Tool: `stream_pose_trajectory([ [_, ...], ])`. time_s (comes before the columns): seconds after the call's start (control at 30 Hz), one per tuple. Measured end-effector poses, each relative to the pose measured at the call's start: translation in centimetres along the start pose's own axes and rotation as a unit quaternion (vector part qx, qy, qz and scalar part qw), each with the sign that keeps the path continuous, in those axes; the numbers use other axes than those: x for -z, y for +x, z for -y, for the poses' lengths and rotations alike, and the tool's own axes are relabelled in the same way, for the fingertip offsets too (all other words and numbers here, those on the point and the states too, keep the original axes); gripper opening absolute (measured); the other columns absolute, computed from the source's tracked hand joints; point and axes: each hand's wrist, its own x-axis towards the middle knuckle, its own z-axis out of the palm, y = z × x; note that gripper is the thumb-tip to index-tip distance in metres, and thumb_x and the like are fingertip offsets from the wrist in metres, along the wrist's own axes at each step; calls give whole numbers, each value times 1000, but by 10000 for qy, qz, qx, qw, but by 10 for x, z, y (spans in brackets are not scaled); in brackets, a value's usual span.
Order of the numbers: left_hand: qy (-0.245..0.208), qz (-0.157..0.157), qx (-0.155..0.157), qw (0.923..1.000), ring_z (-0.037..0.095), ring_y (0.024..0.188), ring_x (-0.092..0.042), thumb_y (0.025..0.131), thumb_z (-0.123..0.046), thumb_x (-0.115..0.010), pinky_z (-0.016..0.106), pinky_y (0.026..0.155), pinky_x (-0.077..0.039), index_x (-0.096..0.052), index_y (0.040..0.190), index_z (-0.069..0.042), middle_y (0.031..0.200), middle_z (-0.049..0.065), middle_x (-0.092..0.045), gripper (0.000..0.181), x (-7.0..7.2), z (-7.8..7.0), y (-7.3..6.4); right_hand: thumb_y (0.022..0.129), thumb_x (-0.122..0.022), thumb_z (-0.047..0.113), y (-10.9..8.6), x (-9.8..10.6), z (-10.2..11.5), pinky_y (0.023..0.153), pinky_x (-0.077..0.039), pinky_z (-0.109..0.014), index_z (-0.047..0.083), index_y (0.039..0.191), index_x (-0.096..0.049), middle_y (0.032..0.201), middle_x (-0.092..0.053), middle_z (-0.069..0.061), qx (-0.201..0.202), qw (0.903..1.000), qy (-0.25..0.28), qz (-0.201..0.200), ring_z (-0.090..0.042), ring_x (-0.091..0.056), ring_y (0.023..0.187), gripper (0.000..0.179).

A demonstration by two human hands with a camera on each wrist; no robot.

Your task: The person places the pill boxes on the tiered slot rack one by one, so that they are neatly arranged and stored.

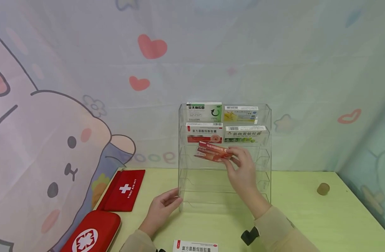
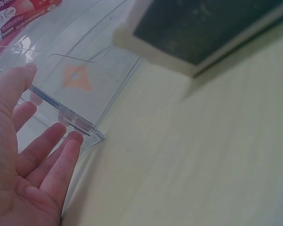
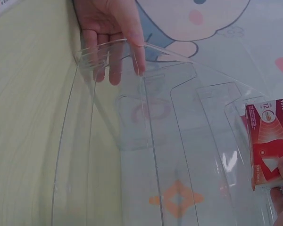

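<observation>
A clear acrylic display rack [image 1: 225,180] stands upright on the table. My right hand [image 1: 242,169] pinches a red medicine box [image 1: 211,151] by its right end, slightly tilted, in front of the third tier. The box's front also shows in the right wrist view [image 3: 271,141]. At the rack's lower left side, my left hand [image 1: 162,206] holds the side panel. In the left wrist view its thumb lies over the panel edge and its other fingers [image 2: 61,165] lie along the outer side. Medicine boxes fill the top two tiers, including a green-and-white box [image 1: 204,112] and a red-and-white box [image 1: 204,133].
Another white medicine box [image 1: 195,246] lies at the table's near edge. To the left are a red first aid pouch [image 1: 124,192] and a red hard case [image 1: 94,229]. A small brown round object [image 1: 323,189] sits at the right. A printed cloth hangs behind.
</observation>
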Motion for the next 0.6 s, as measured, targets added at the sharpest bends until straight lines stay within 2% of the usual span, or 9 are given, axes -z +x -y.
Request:
stream_pose_trajectory([
  [0.07, -1, -1, -6, 10000, 12, 119, -78, 98, -22, -85, 16, 98, -61, -72, 145, -8, 144, 13, -75, 50, 0, 0, 0, 89, -83, -13, 3, -2, 0, 101, -60, -19, -7, 118, -70, 130, -66, -22, 67, 9999, -81, 5, -34, -71, 119, 32],
  [0.17, 14, 12, -14, 10000, 13, 120, -79, 99, -22, -85, 16, 97, -61, -72, 145, -8, 144, 14, -75, 50, 0, 0, 0, 90, -83, -12, 6, -5, -2, 101, -62, -22, -5, 118, -71, 131, -67, -22, 63, 9996, -240, 105, -36, -70, 122, 31],
  [0.37, 59, 5, -4, 10000, 17, 122, -79, 99, -23, -85, 17, 98, -61, -72, 145, -9, 145, 13, -75, 50, 0, 0, -2, 91, -84, -8, 11, -10, -4, 100, -66, -35, -2, 122, -72, 134, -67, -19, -197, 9977, -371, 529, -35, -68, 126, 33],
  [0.6, 64, 22, 6, 10000, 24, 125, -77, 99, -25, -85, 25, 102, -64, -72, 145, -11, 145, 11, -75, 50, 1, -2, -1, 94, -84, -3, 14, -15, -2, 98, -67, -39, 1, 125, -71, 135, -66, -18, -504, 9916, -505, 1080, -36, -73, 121, 34],
])
